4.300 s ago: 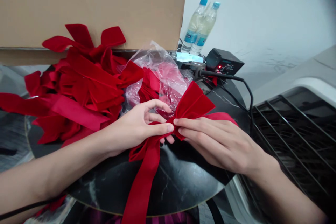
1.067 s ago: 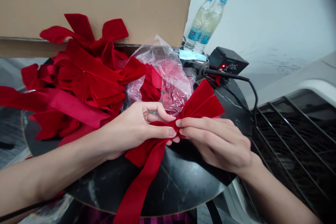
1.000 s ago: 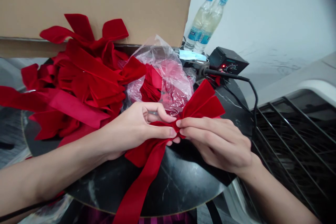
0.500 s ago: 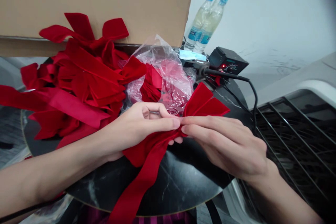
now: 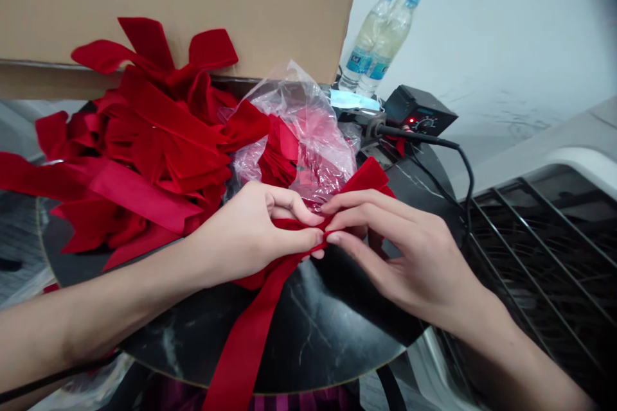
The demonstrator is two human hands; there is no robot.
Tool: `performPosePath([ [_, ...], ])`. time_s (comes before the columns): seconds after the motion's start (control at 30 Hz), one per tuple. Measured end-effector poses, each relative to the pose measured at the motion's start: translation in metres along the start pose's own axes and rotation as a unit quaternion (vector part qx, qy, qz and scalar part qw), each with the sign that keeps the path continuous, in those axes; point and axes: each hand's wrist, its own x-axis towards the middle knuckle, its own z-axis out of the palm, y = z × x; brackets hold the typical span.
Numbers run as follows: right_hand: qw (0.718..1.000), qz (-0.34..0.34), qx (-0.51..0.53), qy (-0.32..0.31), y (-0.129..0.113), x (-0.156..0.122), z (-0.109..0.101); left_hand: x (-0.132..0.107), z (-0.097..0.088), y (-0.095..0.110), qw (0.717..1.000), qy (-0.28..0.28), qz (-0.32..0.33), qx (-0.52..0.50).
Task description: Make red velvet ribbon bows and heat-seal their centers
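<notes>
A red velvet ribbon bow (image 5: 367,178) lies on the round black marble table (image 5: 328,327), with one long tail (image 5: 245,347) hanging over the near edge. My left hand (image 5: 250,231) pinches the bow's gathered middle between thumb and fingers. From the right, my right hand (image 5: 400,250) meets it and pinches the same gathered middle with its fingertips, covering much of the right loop. Both hands are closed on the ribbon.
A heap of finished red bows (image 5: 139,135) fills the table's left. A clear plastic bag (image 5: 308,128) with red pieces lies behind my hands. A cardboard box (image 5: 193,6), two water bottles (image 5: 378,38), a black control box (image 5: 420,117) with cable, and a grille (image 5: 544,257) surround.
My right hand has slid up over the bow's right loop, folding it down and hiding most of it. The left hand's fingers have curled tighter on the middle.
</notes>
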Motion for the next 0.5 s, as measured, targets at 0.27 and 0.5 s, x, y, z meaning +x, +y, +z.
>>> performPosePath([
  [0.27, 0.972, 0.182, 0.137, -0.06, -0.0027, 0.0041, -0.0104, -0.0051, -0.0011, 0.0013, 0.993, -0.055, 0.036, 0.095],
  [0.5, 0.964, 0.197, 0.151, -0.095, -0.0042, 0.0083, -0.0094, -0.0075, 0.0041, 0.0017, 0.986, -0.023, 0.069, 0.147],
])
